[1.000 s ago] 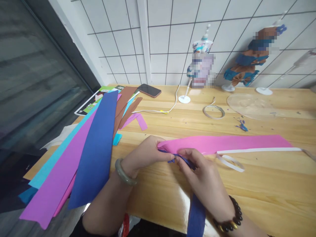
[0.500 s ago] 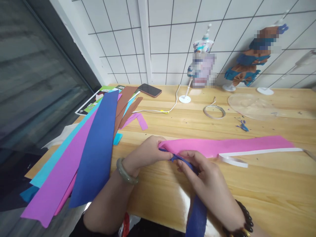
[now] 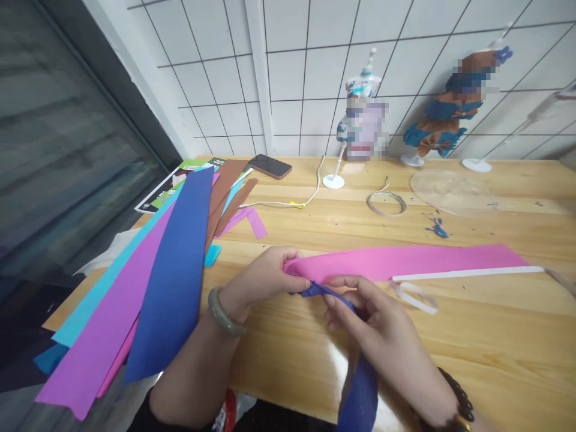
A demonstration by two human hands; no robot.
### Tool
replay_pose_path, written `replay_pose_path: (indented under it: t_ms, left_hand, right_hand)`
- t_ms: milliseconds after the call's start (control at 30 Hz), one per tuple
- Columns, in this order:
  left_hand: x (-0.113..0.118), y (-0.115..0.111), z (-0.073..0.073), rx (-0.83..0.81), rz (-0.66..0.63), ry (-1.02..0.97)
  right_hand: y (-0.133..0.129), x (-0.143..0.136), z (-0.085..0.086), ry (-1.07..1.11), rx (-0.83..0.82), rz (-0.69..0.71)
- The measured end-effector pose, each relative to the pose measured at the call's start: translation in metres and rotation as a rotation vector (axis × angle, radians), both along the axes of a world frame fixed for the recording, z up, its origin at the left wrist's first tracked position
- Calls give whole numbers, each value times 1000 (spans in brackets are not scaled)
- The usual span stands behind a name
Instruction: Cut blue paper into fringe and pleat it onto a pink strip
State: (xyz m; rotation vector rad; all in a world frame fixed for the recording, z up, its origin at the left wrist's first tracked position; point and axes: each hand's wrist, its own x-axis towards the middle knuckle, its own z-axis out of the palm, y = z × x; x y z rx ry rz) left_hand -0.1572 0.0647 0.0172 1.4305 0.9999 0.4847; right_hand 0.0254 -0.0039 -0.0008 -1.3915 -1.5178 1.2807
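Material that looks like crepe paper seems to make up both the blue strip and the pink strip, so I would judge them very light, soft and easy to tear. The blue strip is at the near side of the desk: one end sits bunched in the left hand, the middle passes by the right hand, and the rest trails below that palm towards the person. The pink strip reaches away to the right over the desk, its narrowed left end under the same left grip.

The left hand is closed, thumb pressed over the puckered blue edge, with pink paper beneath. The right hand is partly curled, the blue strip running between thumb and forefinger; whether it pinches firmly or merely guides the paper I cannot tell.

Paper this limp probably folds wherever it is squeezed and keeps the crease, and a sharp tug could rip it or stretch the edge. The bunched part, being several layers thick, should bear a pinch best; the single-layer tail calls for flat fingertips and little pull. A white band along the pink strip's near edge may be tacky backing, so it is better held by the plain pink side, away from that edge
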Motion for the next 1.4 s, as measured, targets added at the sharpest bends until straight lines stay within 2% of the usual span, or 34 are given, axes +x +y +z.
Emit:
replay_pose_path:
  t_ms: [200, 333, 433, 533, 633, 933, 1033, 1167, 1267, 1400]
  left_hand:
    - [1, -2, 0, 33, 37, -19]
    - [0, -2, 0, 37, 29, -35]
    - [1, -1, 0, 33, -19, -60]
    - [1, -1, -1, 45, -54, -65]
    - [1, -2, -1, 77, -54, -36]
    - [-5, -2, 2, 97, -104, 65]
    - [-8, -2, 4, 50, -114, 92]
    - [-10, -1, 5, -16, -127, -13]
    - [-6, -2, 5, -5, -76, -44]
    - [1, -6, 6, 82, -152, 39]
  right_hand:
    - [-6, 3, 3, 29, -72, -57]
    - [-6, 3, 4, 165, -251, -86]
    - [-5, 2, 4, 253, -393, -55]
    - [-5, -1, 4, 365, -483, -56]
    - [-5, -6, 1, 464, -533, -117]
    - [-4, -14, -7, 530, -531, -233]
    - [-3, -14, -6, 505, -503, -234]
    - [-3, -13, -7, 472, -490, -215]
    - [-3, -12, -10, 459, -485, -194]
    - [-3, -12, -13, 431, -473, -185]
